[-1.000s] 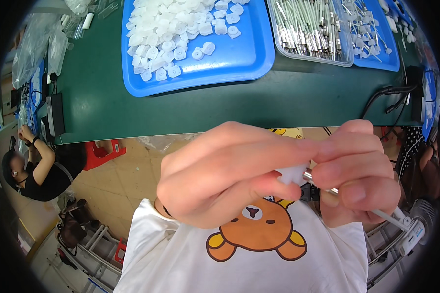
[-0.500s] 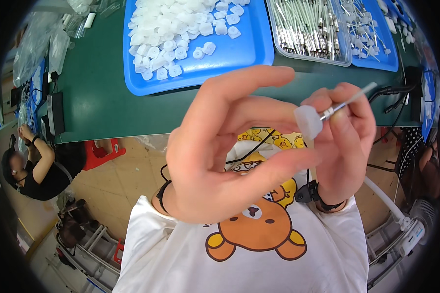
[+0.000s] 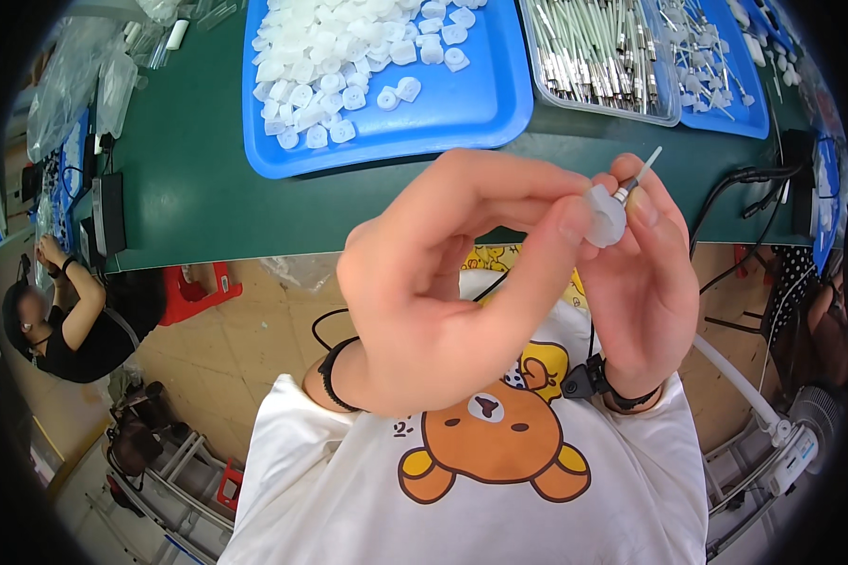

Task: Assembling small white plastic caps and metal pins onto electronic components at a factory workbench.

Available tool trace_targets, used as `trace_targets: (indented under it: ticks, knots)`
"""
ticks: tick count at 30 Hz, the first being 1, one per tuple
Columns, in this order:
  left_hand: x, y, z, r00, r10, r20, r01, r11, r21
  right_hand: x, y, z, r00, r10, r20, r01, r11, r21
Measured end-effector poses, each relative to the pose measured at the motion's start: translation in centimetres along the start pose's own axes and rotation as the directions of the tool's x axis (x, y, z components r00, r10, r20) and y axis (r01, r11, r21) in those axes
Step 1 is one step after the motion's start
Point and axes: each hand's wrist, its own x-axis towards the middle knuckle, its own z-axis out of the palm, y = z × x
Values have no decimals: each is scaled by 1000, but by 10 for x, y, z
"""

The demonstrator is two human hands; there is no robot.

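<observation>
My left hand (image 3: 443, 273) is closed, thumb and forefinger pinching the edge of a translucent white plastic cap (image 3: 607, 218). Against the cap, my right hand (image 3: 650, 273) grips a thin pale stem with a silver metal collar (image 3: 624, 193) between thumb and fingers. The stem's collar meets the cap's face, and its pale end points up and away to the right. How deep the stem sits in the cap is hidden. Both hands are raised in front of my chest, near the table's front edge.
On the green table (image 3: 188, 207) a blue tray (image 3: 481, 113) bears many white caps. Right of it stand a clear box (image 3: 622, 111) of stems and another blue tray (image 3: 730, 122) with capped stems. Black cables (image 3: 744, 179) lie at right. A person (image 3: 75, 311) sits at far left.
My left hand's thumb and forefinger have closed onto the cap, where they were apart before. The stem now points more steeply upward, and the right hand has shifted slightly left.
</observation>
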Motion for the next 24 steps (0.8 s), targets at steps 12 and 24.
trace_targets:
  ticks: [12,24]
  knots:
    - [3,1,-2,993,-116,25,118,982,-150,-3,2,5,996,66,-65,-61,996,69]
    - [2,-1,-1,996,-84,19,85,995,-54,-4,5,3,997,40,-72,-40,999,4]
